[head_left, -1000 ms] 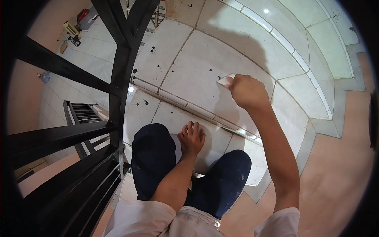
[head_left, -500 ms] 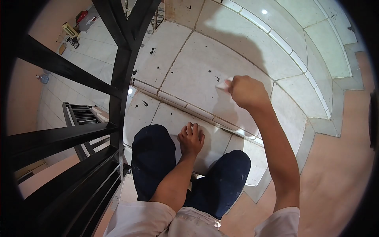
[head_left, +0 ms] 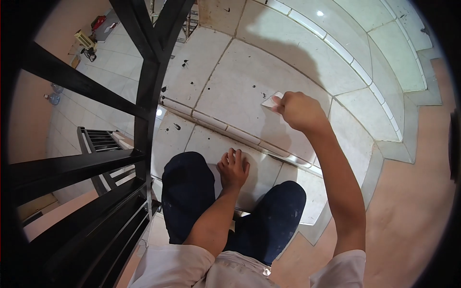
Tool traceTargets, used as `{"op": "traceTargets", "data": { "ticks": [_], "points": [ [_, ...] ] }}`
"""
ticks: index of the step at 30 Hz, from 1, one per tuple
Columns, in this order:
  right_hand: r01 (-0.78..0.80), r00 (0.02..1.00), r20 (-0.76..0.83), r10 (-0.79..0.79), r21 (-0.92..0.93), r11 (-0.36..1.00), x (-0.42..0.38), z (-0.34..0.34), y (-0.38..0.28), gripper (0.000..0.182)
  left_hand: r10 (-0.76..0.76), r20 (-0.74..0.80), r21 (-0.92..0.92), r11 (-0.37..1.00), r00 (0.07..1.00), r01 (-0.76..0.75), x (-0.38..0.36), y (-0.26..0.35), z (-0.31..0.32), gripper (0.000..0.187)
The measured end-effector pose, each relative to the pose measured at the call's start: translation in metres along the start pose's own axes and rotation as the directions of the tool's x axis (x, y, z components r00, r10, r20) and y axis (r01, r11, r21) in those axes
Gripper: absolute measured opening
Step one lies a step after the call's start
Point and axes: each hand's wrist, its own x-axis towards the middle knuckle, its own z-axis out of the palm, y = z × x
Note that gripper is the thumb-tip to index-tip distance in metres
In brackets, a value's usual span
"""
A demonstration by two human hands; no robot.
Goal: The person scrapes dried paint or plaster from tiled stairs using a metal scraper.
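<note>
My right hand (head_left: pixel 300 111) is closed around a small flat white scraper (head_left: pixel 272 101), its blade pressed on a white tiled stair step (head_left: pixel 240 86) near a few black specks. My left hand (head_left: pixel 234 169) lies flat, fingers spread, on the lower step (head_left: pixel 259 168) between my knees in dark blue trousers (head_left: pixel 188 192). Black paint spots dot both steps.
A black metal railing (head_left: pixel 144 96) runs down the left side, with a tiled floor far below holding a machine (head_left: pixel 86 41) and a water bottle (head_left: pixel 52 98). More curved white steps (head_left: pixel 384 53) rise at the upper right. A pinkish wall (head_left: pixel 413 211) borders the right.
My right hand has shifted the scraper slightly back and forth on the step, ending a little left and tilted. My left hand has stayed put.
</note>
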Motion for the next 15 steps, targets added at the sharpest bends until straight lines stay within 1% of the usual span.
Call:
{"op": "traceTargets", "data": {
  "ticks": [4,6,7,9,10,12,13,15],
  "points": [
    [0.004,1.000,0.005,-0.004,0.046,0.999,-0.002,0.004,0.004,0.052,0.034,-0.035,0.013,0.999,0.999,-0.033,-0.004,0.000,0.004,0.057],
    [0.020,1.000,-0.011,-0.021,-0.054,0.998,-0.003,0.000,0.003,0.040,0.031,-0.048,0.018,0.999,0.998,-0.030,-0.004,-0.003,0.007,0.059],
    [0.009,1.000,-0.009,-0.009,-0.049,0.999,-0.005,0.009,0.010,0.040,0.022,-0.033,0.019,1.000,0.999,-0.022,-0.005,-0.001,0.005,0.059],
    [0.108,0.989,-0.096,-0.109,-0.022,0.994,0.002,0.032,0.022,0.039,0.017,-0.028,0.017,1.000,0.999,-0.017,-0.002,0.002,0.005,0.059],
    [0.109,0.989,-0.097,-0.110,-0.019,0.994,0.003,0.031,0.016,0.039,0.012,-0.024,0.019,1.000,1.000,-0.012,-0.003,0.002,0.005,0.060],
    [0.120,0.966,-0.225,-0.129,-0.053,0.991,0.004,0.027,0.004,0.037,0.030,-0.015,0.029,0.999,0.999,-0.029,-0.005,0.001,0.003,0.061],
    [0.105,0.967,-0.229,-0.112,-0.045,0.994,0.000,0.021,0.004,0.037,0.026,-0.012,0.027,0.999,1.000,-0.026,-0.008,0.001,0.002,0.061],
    [0.029,0.999,-0.028,-0.029,0.002,1.000,0.000,0.008,-0.002,0.035,0.015,-0.022,0.030,0.999,1.000,-0.014,-0.003,0.002,0.004,0.061]
  ]
}}
